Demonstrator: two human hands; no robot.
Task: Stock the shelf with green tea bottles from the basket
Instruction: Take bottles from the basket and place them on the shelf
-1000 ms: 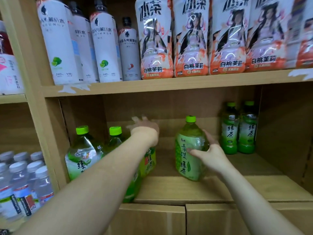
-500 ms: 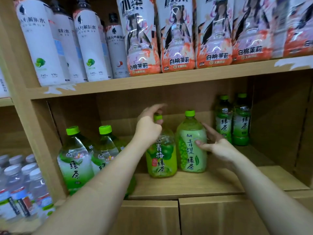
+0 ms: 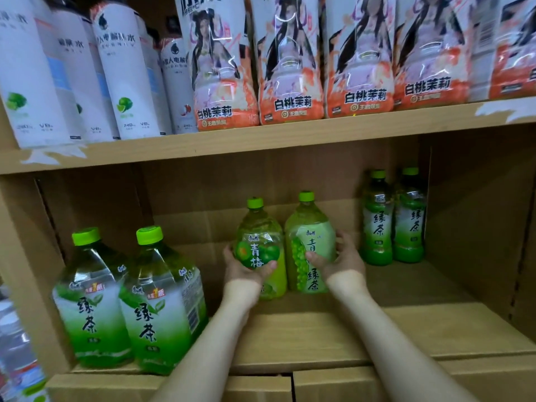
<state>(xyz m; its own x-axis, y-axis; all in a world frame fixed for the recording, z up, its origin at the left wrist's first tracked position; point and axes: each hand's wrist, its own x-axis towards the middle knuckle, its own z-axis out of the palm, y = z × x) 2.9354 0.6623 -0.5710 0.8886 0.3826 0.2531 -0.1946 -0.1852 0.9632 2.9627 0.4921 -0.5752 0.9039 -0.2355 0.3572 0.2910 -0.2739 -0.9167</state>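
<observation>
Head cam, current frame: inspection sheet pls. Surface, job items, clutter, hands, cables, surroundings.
Surface: cardboard shelf floor, bare at front right.
Job's things: plum tea bottle and grape tea bottle upright side by side mid-shelf; two large green tea bottles front left; two slim green tea bottles back right.
Clutter: nothing seen.
Hands: left hand grips the plum tea bottle; right hand grips the grape tea bottle.
Cables: nothing seen.
Surroundings: upper shelf holds white bottles and peach-jasmine bottles; blurred water bottles at lower left.
</observation>
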